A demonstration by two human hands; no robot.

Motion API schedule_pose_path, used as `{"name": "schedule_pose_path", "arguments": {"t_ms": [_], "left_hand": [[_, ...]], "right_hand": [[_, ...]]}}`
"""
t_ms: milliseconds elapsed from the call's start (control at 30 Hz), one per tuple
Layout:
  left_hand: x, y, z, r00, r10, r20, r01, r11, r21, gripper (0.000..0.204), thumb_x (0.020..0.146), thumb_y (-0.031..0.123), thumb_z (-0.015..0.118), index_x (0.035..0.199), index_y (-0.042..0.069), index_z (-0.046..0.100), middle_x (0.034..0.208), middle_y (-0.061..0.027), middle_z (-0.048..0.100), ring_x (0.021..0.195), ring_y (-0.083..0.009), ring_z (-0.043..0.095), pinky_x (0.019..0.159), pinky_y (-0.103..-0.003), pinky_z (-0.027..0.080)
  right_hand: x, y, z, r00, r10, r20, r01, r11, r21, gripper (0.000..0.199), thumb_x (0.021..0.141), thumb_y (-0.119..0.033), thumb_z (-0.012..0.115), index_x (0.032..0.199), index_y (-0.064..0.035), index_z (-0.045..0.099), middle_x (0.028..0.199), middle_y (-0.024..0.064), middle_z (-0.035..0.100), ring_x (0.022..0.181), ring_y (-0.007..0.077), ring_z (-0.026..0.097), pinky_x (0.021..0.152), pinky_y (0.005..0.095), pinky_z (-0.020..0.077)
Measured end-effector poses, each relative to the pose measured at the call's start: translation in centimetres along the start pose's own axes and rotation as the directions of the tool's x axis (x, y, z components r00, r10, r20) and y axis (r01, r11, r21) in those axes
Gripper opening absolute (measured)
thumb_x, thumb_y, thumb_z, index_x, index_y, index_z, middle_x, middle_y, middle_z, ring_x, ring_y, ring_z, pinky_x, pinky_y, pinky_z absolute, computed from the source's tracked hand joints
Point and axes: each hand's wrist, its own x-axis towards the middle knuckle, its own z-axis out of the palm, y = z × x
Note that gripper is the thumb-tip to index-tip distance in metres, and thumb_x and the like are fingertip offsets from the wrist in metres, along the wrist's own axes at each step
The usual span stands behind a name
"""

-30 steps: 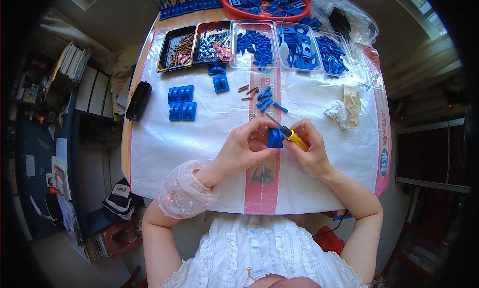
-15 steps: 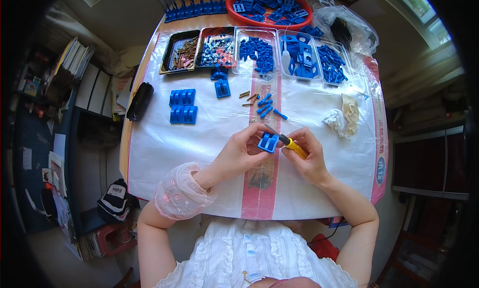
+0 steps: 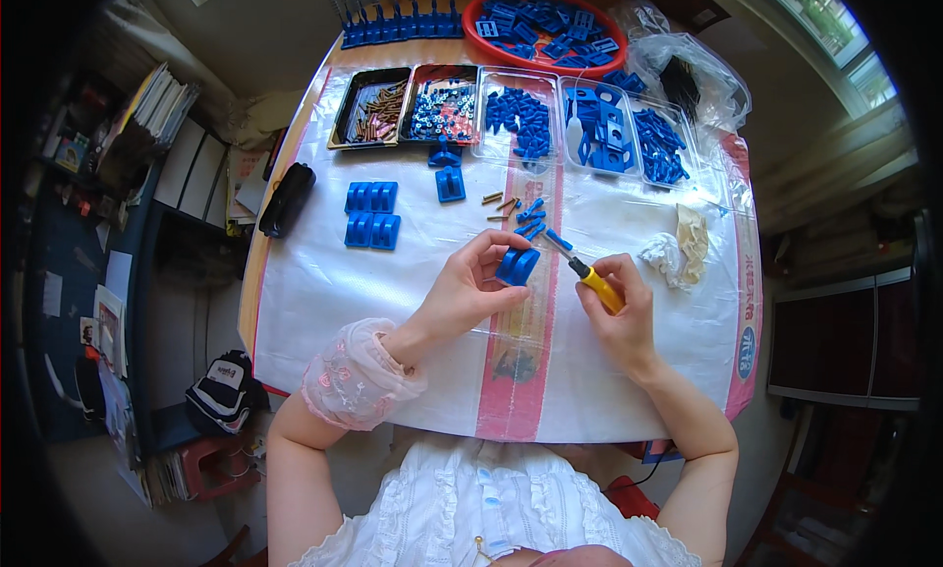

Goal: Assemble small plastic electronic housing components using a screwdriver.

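Between the thumb and fingers of my left hand [image 3: 473, 284] is a small blue plastic bracket [image 3: 517, 265], raised over the table. My right hand [image 3: 621, 307] grips a screwdriver [image 3: 601, 288] with a yellow and black handle. Its metal shaft points up and left, apart from the bracket. The tip reaches close to a blue plastic peg [image 3: 558, 240]; whether they touch I cannot tell. Just beyond my hands lie several more blue pegs [image 3: 530, 216] and a few brass-coloured screws [image 3: 493, 198]. More blue brackets [image 3: 371, 215] sit in two rows at the left.
Along the back stand trays of screws [image 3: 380, 110], small nuts [image 3: 440, 110] and blue parts [image 3: 518, 120]. Behind them is a red basin [image 3: 471, 38] of blue pieces. A black case [image 3: 288, 200] lies at the left edge, crumpled tissue [image 3: 663, 259] at the right.
My right hand has drawn the screwdriver away from the bracket, slightly right and down. The bracket has turned in my left hand and shifted a little left and up.
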Motion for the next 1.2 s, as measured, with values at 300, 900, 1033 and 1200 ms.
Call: {"name": "schedule_pose_path", "arguments": {"t_ms": [300, 900, 1033, 1200], "left_hand": [[0.0, 0.5, -0.4, 0.995, -0.097, -0.006, 0.095, 0.982, -0.166, 0.044, 0.088, -0.002, 0.07, 0.128, 0.008, 0.054, 0.109, -0.0024, 0.063, 0.095, -0.0074, 0.061, 0.078, -0.023, 0.052], [0.3, 0.3, -0.3, 0.996, -0.092, -0.012, 0.089, 0.981, -0.172, 0.038, 0.098, 0.007, 0.064, 0.134, 0.002, 0.055, 0.119, -0.0105, 0.067, 0.108, -0.0201, 0.069, 0.092, -0.028, 0.057], [0.3, 0.2, -0.3, 0.996, -0.09, -0.008, 0.087, 0.98, -0.181, 0.039, 0.097, 0.006, 0.065, 0.134, 0.002, 0.055, 0.12, -0.0107, 0.066, 0.108, -0.0209, 0.069, 0.093, -0.029, 0.056], [0.2, 0.3, -0.3, 0.998, -0.063, 0.003, 0.063, 0.984, -0.168, 0.044, 0.094, 0.002, 0.068, 0.135, 0.001, 0.054, 0.124, -0.0115, 0.064, 0.111, -0.0218, 0.068, 0.096, -0.03, 0.056]], "right_hand": [[3.3, -1.6, -4.8, 0.979, -0.201, -0.031, 0.141, 0.78, -0.61, 0.023, 0.084, -0.021, 0.078, 0.086, -0.0052, 0.061, 0.077, 0.0096, 0.064, 0.067, 0.0307, 0.065, 0.059, 0.0404, 0.0484], [2.7, -1.3, -2.8, 0.94, -0.284, 0.187, 0.331, 0.638, -0.695, 0.041, 0.083, -0.018, 0.076, 0.12, -0.0061, 0.065, 0.126, 0.0138, 0.06, 0.119, 0.0308, 0.055, 0.096, 0.0427, 0.0475], [1.9, -1.1, -0.9, 0.881, -0.305, 0.361, 0.47, 0.643, -0.604, 0.054, 0.086, -0.022, 0.075, 0.135, -0.0065, 0.06, 0.144, 0.018, 0.051, 0.138, 0.0337, 0.043, 0.112, 0.0472, 0.0354], [1.7, 0.2, -0.1, 0.875, -0.28, 0.396, 0.477, 0.642, -0.601, 0.054, 0.088, -0.024, 0.072, 0.137, -0.0061, 0.058, 0.144, 0.0176, 0.051, 0.14, 0.0336, 0.042, 0.115, 0.0478, 0.0328]]}}
